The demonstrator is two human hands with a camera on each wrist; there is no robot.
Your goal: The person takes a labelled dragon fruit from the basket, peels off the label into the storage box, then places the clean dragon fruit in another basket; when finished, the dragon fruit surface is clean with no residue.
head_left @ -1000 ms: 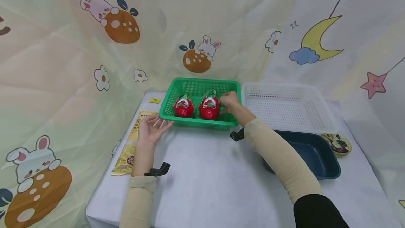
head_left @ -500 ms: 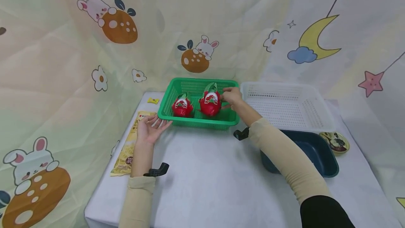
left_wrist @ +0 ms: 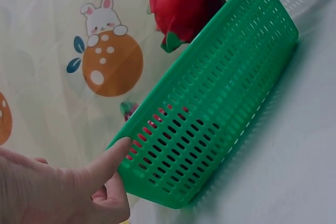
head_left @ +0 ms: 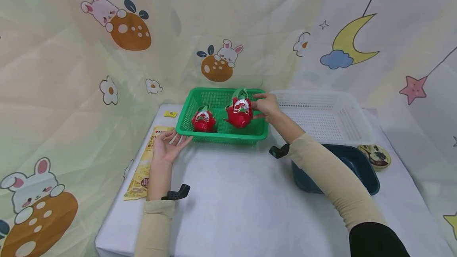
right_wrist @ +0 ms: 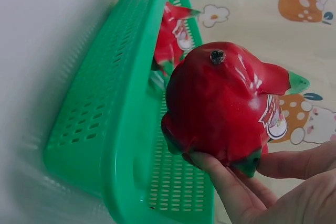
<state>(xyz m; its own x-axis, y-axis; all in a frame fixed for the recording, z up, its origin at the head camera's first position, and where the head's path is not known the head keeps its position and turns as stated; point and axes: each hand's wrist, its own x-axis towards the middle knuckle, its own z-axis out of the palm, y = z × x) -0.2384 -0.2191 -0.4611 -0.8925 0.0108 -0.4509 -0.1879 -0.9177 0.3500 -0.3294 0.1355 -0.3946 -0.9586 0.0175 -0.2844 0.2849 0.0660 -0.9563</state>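
My right hand [head_left: 267, 106] grips a red dragon fruit [head_left: 240, 113] with green leaf tips and a round label. In the right wrist view, thumb and fingers hold the fruit [right_wrist: 220, 103] from one side, above the basket's rim. A second dragon fruit [head_left: 203, 120] lies inside the green plastic basket [head_left: 221, 137], at its left end. My left hand [head_left: 168, 146] holds the basket's near left corner. The left wrist view has the thumb on the perforated front wall [left_wrist: 210, 114] near the rim and fingers bent around the end.
A white perforated basket [head_left: 321, 118] stands right of the green one, with a dark blue basin [head_left: 351, 162] before it and a round patterned tin [head_left: 375, 156] beside that. Left lie a yellow snack bag [head_left: 139, 177] and a small yellow packet [head_left: 170, 114]. A printed cloth hangs behind.
My right hand has raised the dragon fruit from the basket floor, moving it up and slightly right. My left hand stays at the basket corner. The head view has shifted slightly.
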